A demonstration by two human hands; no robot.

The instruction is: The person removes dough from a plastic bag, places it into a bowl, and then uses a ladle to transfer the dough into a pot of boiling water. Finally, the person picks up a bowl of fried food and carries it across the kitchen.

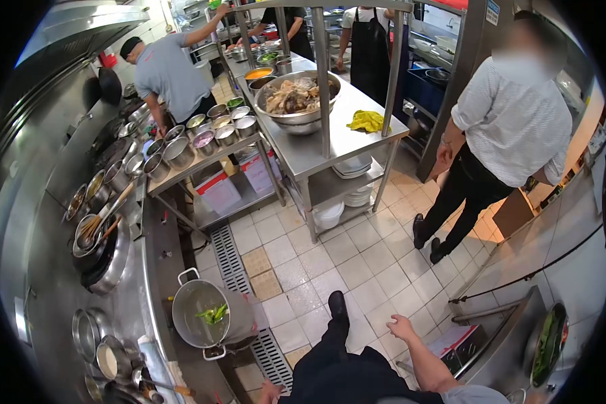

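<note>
My right hand [400, 328] hangs beside my thigh over the tiled floor, fingers loosely apart and holding nothing. At the bottom edge, my left hand [271, 391] is only partly in view, near the floor drain grate [230, 259], and nothing shows in it. My dark trousers and one black shoe [337, 304] lie between the two hands. Nearest my left hand is a large steel pot [196, 331] with some green vegetables [213, 314] in it, beside the cooking range.
The range [104, 249] with woks and small pots runs along the left. A steel table [347, 138] carries a big bowl of food [296, 97] and a yellow cloth [368, 121]. One person in a striped shirt [512, 114] stands right, another in grey [172, 71] works far left.
</note>
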